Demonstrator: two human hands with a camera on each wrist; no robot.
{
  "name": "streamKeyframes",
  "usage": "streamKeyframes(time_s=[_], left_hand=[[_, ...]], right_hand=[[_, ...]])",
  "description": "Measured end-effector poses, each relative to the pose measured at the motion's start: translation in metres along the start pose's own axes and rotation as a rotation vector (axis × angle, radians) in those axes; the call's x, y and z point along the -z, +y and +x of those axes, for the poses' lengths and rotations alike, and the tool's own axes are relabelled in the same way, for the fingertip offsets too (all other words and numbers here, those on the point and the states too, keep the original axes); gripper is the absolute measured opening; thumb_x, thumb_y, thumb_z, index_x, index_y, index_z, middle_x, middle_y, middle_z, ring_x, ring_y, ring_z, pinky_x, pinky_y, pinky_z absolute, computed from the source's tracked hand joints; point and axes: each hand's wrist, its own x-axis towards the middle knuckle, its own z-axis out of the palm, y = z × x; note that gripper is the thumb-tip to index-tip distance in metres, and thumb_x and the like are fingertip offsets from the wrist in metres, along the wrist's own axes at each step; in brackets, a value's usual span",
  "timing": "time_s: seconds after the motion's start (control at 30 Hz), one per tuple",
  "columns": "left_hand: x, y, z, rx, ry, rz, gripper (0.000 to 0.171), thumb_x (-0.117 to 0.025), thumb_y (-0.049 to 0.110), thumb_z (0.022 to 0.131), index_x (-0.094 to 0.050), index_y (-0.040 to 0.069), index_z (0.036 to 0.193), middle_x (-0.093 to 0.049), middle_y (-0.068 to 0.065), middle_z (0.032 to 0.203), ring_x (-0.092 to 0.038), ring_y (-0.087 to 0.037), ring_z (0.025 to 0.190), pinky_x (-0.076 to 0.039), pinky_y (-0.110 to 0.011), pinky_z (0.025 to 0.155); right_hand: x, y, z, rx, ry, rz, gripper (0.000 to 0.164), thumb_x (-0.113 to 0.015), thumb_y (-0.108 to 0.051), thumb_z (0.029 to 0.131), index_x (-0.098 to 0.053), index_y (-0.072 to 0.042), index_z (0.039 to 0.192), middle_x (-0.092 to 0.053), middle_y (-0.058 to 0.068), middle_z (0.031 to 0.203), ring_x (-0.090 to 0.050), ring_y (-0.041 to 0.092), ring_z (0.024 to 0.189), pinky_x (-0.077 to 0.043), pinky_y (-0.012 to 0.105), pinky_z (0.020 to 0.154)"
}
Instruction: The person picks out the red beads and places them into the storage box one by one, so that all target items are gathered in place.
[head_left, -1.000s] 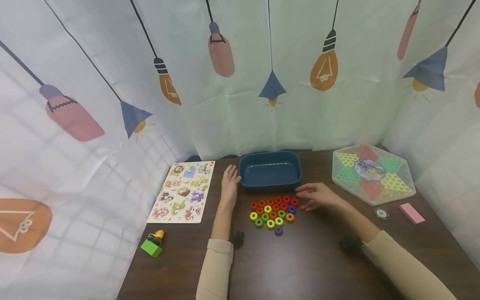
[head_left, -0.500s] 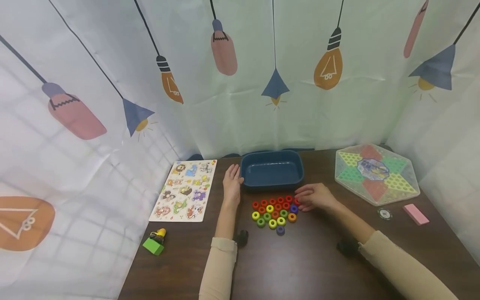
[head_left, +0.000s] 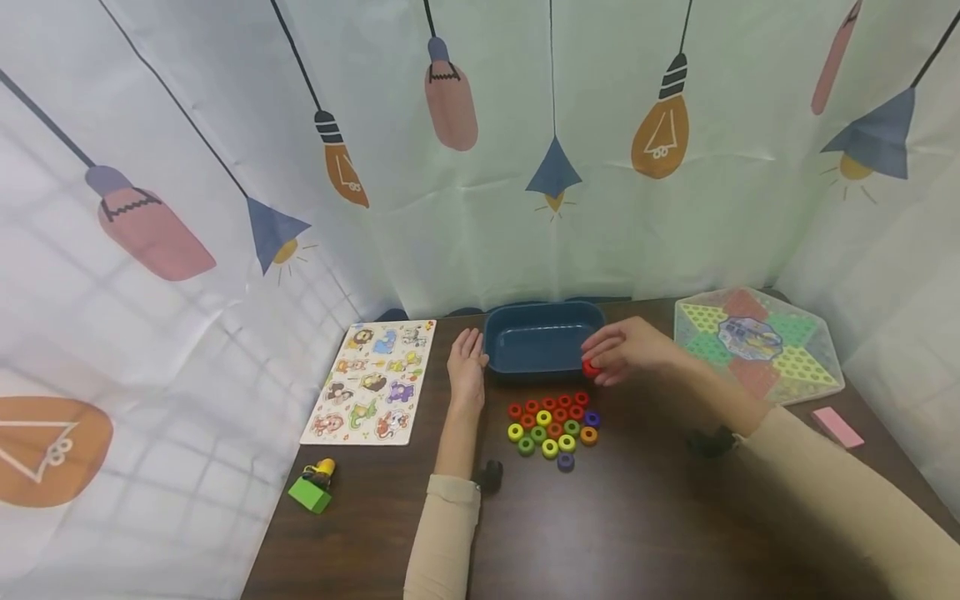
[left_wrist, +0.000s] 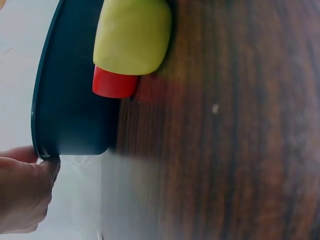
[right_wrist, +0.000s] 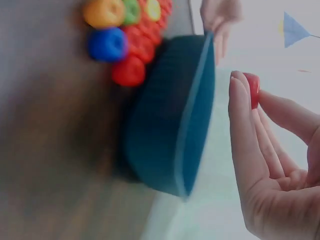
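Note:
My right hand pinches a red ring bead between thumb and fingertips, raised beside the right front corner of the dark blue bin. In the right wrist view the bead shows partly, between the fingers. My left hand stays at the bin's left side, fingers straight. Its thumb touches the rim near the corner, as the left wrist view shows. In front of the bin lies a cluster of ring beads in red, yellow, green, orange and purple; a yellow bead and a red bead look large in the left wrist view.
An animal puzzle board lies at the left, with a green block and a small yellow-and-black toy nearer. At the right are a hexagonal Chinese checkers board and a pink block. A printed curtain stands behind.
My right hand has picked a red ring bead from the cluster's right end and lifted it up to the bin's right front corner. The left hand keeps its place at the bin.

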Motion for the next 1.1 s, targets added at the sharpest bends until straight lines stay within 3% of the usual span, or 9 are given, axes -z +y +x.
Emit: streamKeyframes(time_s=[0.23,0.4,0.77,1.0,1.1], left_hand=[[0.008,-0.006,0.007,-0.006,0.073,0.018,0.069,-0.040,-0.024,0.088,-0.033,0.008,0.149,-0.036,-0.013,0.154,-0.035,-0.023,0.142,-0.031,-0.036,0.114],[0.007,-0.009,0.013,-0.034,0.091,0.054,0.066,-0.043,-0.022,0.088,-0.037,0.009,0.147,-0.042,-0.011,0.151,-0.041,-0.020,0.139,-0.035,-0.033,0.111],[0.004,-0.016,0.013,-0.014,0.080,0.029,0.066,-0.043,-0.022,0.087,-0.037,0.007,0.146,-0.044,-0.012,0.149,-0.042,-0.021,0.138,-0.033,-0.036,0.113],[0.003,-0.017,0.010,-0.016,0.055,0.003,0.068,-0.041,-0.024,0.087,-0.033,0.003,0.148,-0.040,-0.016,0.151,-0.039,-0.024,0.140,-0.028,-0.041,0.115],[0.004,-0.016,0.010,-0.015,0.056,0.007,0.068,-0.042,-0.024,0.087,-0.031,0.002,0.149,-0.040,-0.016,0.151,-0.039,-0.024,0.140,-0.028,-0.041,0.115]], right_hand=[[0.000,-0.052,0.062,-0.006,-0.097,0.029,0.046,-0.069,-0.009,0.090,-0.055,0.004,0.131,-0.068,0.017,0.118,-0.070,0.040,0.093,-0.051,0.056,0.086],[-0.013,-0.070,0.110,-0.044,-0.099,0.006,0.045,-0.068,-0.005,0.089,-0.056,0.003,0.132,-0.068,0.018,0.115,-0.070,0.039,0.093,-0.050,0.057,0.089],[-0.051,-0.043,0.184,-0.083,-0.130,-0.139,0.035,-0.064,0.004,0.089,-0.062,0.007,0.124,-0.067,0.026,0.115,-0.067,0.046,0.097,-0.055,0.052,0.084],[-0.063,-0.021,0.202,-0.072,-0.081,-0.254,0.031,-0.066,0.005,0.087,-0.067,0.003,0.118,-0.072,0.022,0.101,-0.072,0.037,0.082,-0.059,0.044,0.073],[-0.063,-0.017,0.203,-0.062,-0.084,-0.257,0.032,-0.064,0.006,0.087,-0.066,0.004,0.119,-0.072,0.019,0.102,-0.073,0.031,0.077,-0.060,0.041,0.070]])
